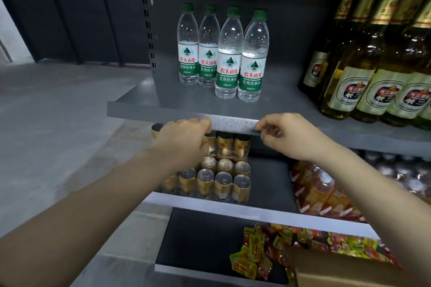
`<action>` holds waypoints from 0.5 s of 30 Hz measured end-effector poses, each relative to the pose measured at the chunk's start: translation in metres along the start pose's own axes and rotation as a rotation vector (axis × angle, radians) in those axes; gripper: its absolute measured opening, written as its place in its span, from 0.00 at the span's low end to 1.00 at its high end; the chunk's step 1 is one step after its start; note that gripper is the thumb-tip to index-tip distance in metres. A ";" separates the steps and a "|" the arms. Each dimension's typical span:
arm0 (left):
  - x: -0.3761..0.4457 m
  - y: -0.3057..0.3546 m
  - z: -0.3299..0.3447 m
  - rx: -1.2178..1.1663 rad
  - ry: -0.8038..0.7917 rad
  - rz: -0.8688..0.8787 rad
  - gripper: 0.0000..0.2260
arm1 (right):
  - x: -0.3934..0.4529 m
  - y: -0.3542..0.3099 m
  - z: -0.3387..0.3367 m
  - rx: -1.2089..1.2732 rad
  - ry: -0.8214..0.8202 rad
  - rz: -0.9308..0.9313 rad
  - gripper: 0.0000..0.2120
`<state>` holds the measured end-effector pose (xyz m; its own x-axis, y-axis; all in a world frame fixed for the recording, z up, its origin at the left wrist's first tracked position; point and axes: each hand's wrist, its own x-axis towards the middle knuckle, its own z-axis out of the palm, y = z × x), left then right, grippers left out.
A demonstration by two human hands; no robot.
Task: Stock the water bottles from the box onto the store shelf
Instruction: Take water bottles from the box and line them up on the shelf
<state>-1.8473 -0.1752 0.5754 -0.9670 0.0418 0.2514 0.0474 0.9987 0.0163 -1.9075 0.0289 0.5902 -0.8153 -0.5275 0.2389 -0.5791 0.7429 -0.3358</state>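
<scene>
While empty hands hover, beer bottles (373,70) flank four water bottles (224,53).

**Water bottles, shelf, box**

Four clear water bottles (222,52), green caps and green-white labels, stand upright on the grey shelf (144,106), left-centre: two at the back, two in front and offset right (sides touching or nearly). Cardboard box (345,270) sits at bottom right, contents not visible.

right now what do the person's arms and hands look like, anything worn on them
Both arms are bare along all their visible length: no sleeves in view. The left hand and right hand wear no gloves, and no watch, bracelet or ring shows on them.
</scene>
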 end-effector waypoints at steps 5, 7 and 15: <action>-0.038 0.004 -0.002 -0.008 -0.041 0.016 0.09 | -0.035 -0.018 0.002 0.024 -0.026 0.027 0.11; -0.052 0.007 -0.002 0.006 -0.060 0.020 0.09 | -0.049 -0.024 0.003 0.019 -0.026 0.022 0.11; -0.101 0.037 0.000 -0.067 -0.113 0.045 0.10 | -0.114 -0.032 0.004 0.003 -0.050 0.055 0.12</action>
<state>-1.7474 -0.1424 0.5508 -0.9853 0.0935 0.1427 0.1047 0.9919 0.0725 -1.7955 0.0635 0.5702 -0.8447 -0.5061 0.1741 -0.5335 0.7700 -0.3499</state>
